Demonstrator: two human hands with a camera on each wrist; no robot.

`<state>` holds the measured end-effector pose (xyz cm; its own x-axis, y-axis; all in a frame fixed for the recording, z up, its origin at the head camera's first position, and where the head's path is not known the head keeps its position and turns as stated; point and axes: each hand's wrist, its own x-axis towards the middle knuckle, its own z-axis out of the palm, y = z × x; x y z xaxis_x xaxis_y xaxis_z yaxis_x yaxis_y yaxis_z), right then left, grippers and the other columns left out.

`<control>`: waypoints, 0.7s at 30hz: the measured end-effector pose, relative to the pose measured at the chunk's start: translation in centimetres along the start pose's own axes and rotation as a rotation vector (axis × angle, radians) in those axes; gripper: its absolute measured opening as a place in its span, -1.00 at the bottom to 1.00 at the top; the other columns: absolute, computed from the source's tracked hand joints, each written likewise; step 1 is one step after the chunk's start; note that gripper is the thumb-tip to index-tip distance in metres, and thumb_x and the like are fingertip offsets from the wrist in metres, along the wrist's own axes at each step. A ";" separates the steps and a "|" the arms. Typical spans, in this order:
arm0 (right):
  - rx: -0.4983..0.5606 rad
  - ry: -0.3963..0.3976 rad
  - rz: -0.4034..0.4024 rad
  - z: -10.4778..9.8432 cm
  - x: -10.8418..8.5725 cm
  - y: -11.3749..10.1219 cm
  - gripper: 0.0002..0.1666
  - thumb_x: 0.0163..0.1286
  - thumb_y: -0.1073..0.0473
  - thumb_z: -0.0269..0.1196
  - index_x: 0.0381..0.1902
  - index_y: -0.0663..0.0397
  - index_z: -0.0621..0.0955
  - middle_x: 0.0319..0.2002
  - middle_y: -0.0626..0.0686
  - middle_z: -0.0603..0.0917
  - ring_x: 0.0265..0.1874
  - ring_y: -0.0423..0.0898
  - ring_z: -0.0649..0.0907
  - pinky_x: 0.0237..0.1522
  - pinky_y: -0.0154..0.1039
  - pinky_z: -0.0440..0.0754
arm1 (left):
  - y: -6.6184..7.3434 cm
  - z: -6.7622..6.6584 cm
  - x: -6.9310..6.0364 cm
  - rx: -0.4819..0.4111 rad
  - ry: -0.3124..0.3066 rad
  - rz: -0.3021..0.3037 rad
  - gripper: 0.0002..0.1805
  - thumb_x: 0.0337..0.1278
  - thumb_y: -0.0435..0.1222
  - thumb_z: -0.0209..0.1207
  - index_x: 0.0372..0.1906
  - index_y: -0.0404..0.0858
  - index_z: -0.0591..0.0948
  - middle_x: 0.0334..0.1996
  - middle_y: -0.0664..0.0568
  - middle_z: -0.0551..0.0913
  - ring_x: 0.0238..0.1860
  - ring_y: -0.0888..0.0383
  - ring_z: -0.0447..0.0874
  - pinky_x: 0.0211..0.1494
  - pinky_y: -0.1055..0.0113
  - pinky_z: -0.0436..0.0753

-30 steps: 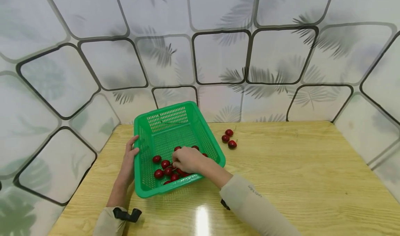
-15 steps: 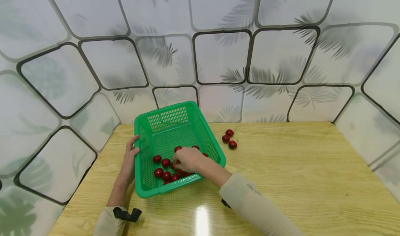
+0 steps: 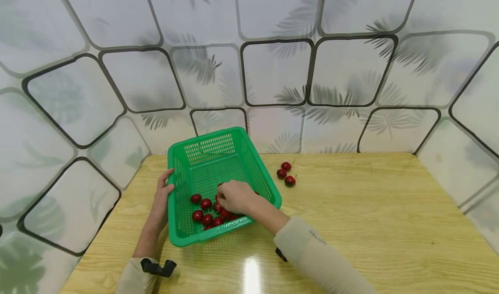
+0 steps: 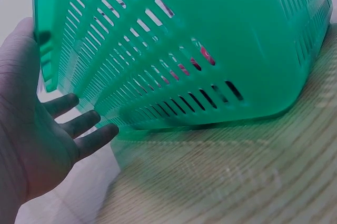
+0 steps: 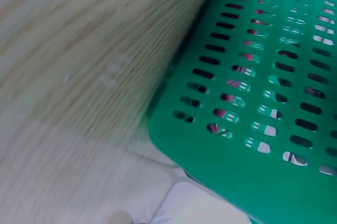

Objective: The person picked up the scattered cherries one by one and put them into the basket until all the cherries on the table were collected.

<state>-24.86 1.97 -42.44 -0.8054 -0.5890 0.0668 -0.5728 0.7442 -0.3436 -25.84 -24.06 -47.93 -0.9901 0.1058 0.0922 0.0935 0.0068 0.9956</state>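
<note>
A green plastic basket (image 3: 224, 230) with slotted walls stands on the table, tilted slightly to one side in my view. Several dark red cherries (image 3: 197, 216) lie in its near half, some with stems. My left hand (image 3: 157, 203) holds the basket's left rim; in the left wrist view its fingers (image 4: 83, 124) extend along the outer wall. Inside the basket, my right hand (image 3: 237, 196) reaches down among the cherries with fingers bent. Its fingertips are hidden from the head view, so a cherry in them cannot be made out. The right wrist view shows only the basket's outer wall (image 5: 210, 145).
Three cherries (image 3: 290, 180) sit on the wooden table (image 3: 362, 224) just right of the basket. A patterned white covering (image 3: 277, 73) stands behind and on both sides. Light glares on the table's near part.
My right hand has risen slightly and shifted a little among the cherries. A few cherries near its fingers have moved. The left hand and the basket stay in place.
</note>
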 end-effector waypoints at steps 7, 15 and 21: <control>0.207 0.201 -0.022 -1.6 -0.1 1.3 -0.78 0.47 0.17 0.14 -0.16 0.02 0.73 -0.45 -0.12 0.69 -0.64 -0.30 0.47 -0.61 -0.40 0.40 | -0.2 -0.1 0.1 0.001 0.008 0.001 -0.50 0.58 -0.15 -0.30 0.51 0.07 0.05 0.44 -0.15 0.03 0.11 0.20 0.42 -0.02 0.44 0.57; 0.089 0.659 0.114 -5.5 -1.0 8.2 -0.81 0.36 0.25 0.17 -0.29 0.13 0.73 -0.38 0.03 0.74 -0.45 -0.09 0.67 -0.39 -0.19 0.63 | -0.2 0.0 0.1 -0.006 0.011 -0.009 -0.50 0.58 -0.16 -0.30 0.51 0.07 0.05 0.44 -0.16 0.02 0.11 0.20 0.42 -0.03 0.43 0.57; 0.071 0.454 0.422 -6.5 -3.5 15.5 -0.66 0.41 0.26 0.03 0.01 0.21 0.65 -0.02 0.19 0.65 -0.15 0.13 0.67 -0.21 0.02 0.64 | -0.3 0.0 0.1 -0.021 -0.005 0.018 -0.49 0.57 -0.14 -0.29 0.51 0.08 0.05 0.46 -0.16 -0.02 0.12 0.22 0.41 -0.01 0.45 0.56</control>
<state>-31.93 17.64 -41.92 -0.9535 -0.0441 0.2981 -0.1919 0.8517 -0.4877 -25.92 -24.03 -48.19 -0.9878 0.1110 0.1097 0.1085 -0.0163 0.9940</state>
